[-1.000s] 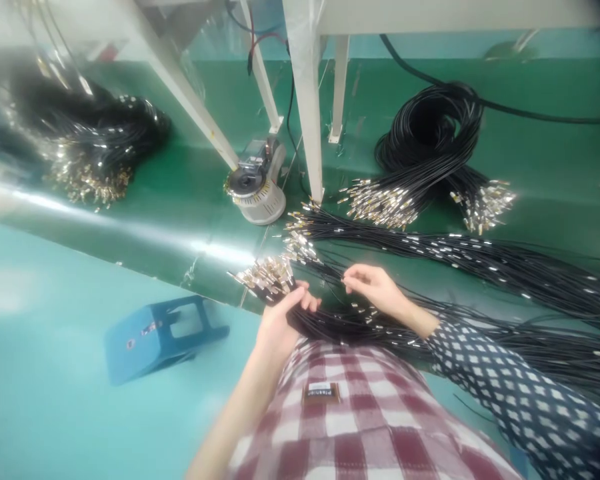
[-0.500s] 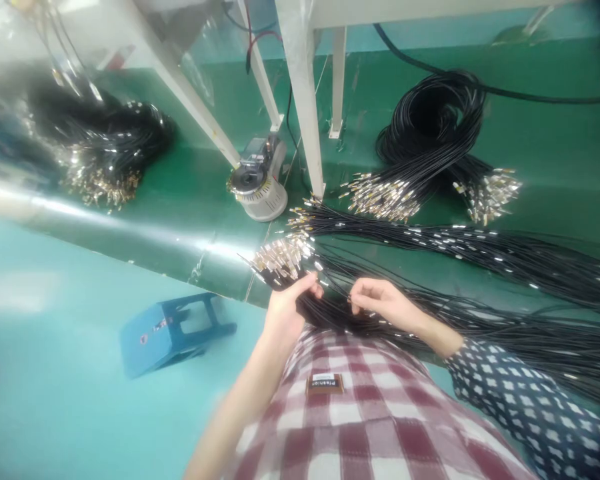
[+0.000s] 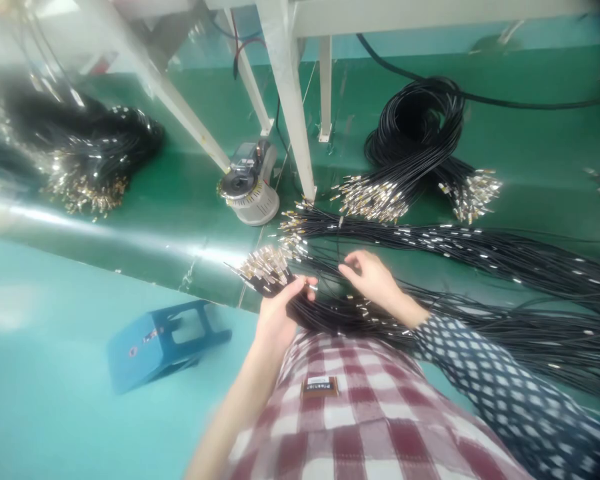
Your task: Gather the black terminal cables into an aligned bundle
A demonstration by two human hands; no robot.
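Note:
My left hand [image 3: 280,310] is wrapped round a thick bundle of black cables [image 3: 320,313] just below its silvery metal ends [image 3: 265,267]. The bundle lies across the front of the checked apron and runs off to the right. To the right of that grip, my right hand [image 3: 367,277] is raised over the cables with thumb and forefinger close together at a single dark cable [image 3: 338,247], which has a metal tip at its top. Behind both hands lies another long row of black cables [image 3: 410,237] with metal ends and white bits along it.
A coiled cable bundle [image 3: 415,127] lies at the back right, another heap [image 3: 95,147] at the left. A round device [image 3: 250,193] stands by white frame legs [image 3: 293,113]. A blue stool [image 3: 155,340] is on the floor at the lower left.
My right hand has lifted away from the held bundle, and a single cable now shows upright at its fingertips. My left hand keeps its grip. The view has shifted slightly.

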